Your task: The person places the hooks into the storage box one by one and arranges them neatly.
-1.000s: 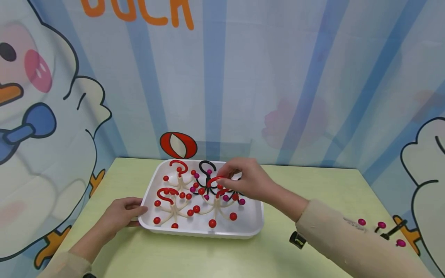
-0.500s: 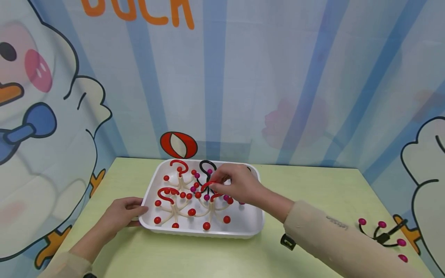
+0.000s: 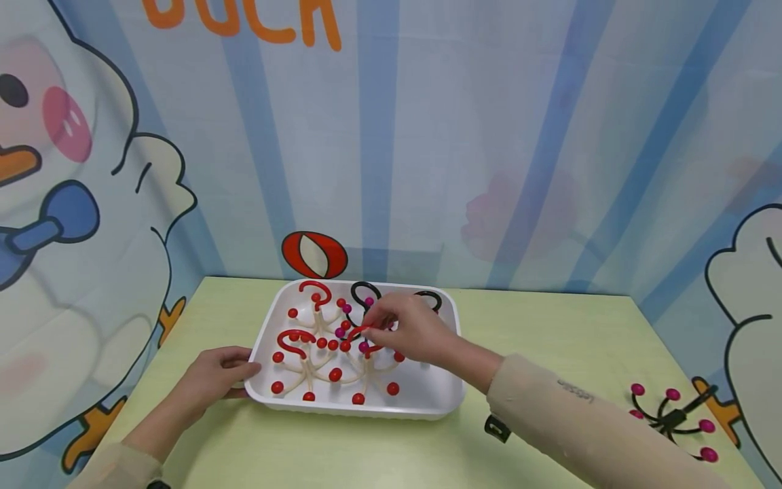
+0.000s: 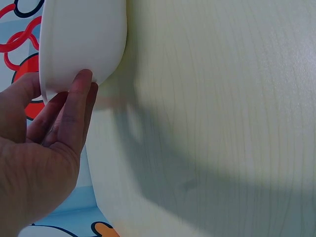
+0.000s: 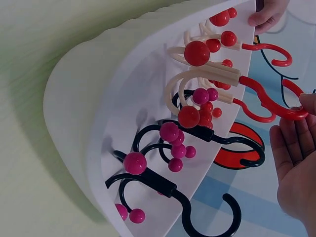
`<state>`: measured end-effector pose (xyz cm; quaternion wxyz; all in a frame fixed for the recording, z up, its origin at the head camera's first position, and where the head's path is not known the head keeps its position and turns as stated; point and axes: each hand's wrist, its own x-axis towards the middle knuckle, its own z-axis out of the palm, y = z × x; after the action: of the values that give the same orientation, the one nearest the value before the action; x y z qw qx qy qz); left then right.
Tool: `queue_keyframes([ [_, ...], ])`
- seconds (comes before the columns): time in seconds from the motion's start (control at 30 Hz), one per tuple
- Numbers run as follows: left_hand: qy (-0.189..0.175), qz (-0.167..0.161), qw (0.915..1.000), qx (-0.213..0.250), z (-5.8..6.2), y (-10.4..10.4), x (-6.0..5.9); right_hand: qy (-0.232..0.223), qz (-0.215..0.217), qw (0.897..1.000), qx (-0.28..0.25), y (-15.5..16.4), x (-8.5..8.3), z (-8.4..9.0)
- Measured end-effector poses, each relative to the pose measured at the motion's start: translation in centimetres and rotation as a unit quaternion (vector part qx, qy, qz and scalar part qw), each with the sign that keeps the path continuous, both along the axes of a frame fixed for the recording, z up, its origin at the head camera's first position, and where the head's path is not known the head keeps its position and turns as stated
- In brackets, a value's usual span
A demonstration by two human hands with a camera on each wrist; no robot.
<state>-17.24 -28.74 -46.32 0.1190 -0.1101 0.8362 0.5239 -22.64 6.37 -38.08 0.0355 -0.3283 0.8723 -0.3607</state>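
My left hand (image 3: 214, 373) (image 4: 44, 143) holds the left edge of a white tray (image 3: 427, 401) (image 4: 89, 39), thumb at the rim and fingers against the outer wall. My right hand (image 3: 409, 329) (image 5: 298, 158) pinches the red hooked handle of a head massager (image 3: 368, 367) (image 5: 222, 73), whose cream legs end in red balls. It stands low in the tray's front middle. To its left is a matching massager (image 3: 305, 367), with another cream massager (image 3: 316, 319) behind. A black massager (image 3: 365, 299) (image 5: 197, 132) with magenta balls and a second black massager (image 5: 158, 182) stand at the back, partly hidden in the head view.
Another black massager (image 3: 673, 419) with magenta balls lies on the pale table (image 3: 537, 326) at the right, near my right sleeve (image 3: 568, 414). A printed curtain (image 3: 415, 136) hangs behind the table.
My right hand has moved left and slightly down with the red-handled massager, bringing it closer to the front left one. My left hand and the tray have stayed put.
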Motion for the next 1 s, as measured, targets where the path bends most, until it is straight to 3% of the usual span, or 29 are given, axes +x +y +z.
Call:
queue_keyframes([
  [1.0,0.0,0.001,1.0,-0.002,0.0,0.0,0.1,-0.025,0.005,1.0,-0.011,-1.4,0.0,-2.0],
])
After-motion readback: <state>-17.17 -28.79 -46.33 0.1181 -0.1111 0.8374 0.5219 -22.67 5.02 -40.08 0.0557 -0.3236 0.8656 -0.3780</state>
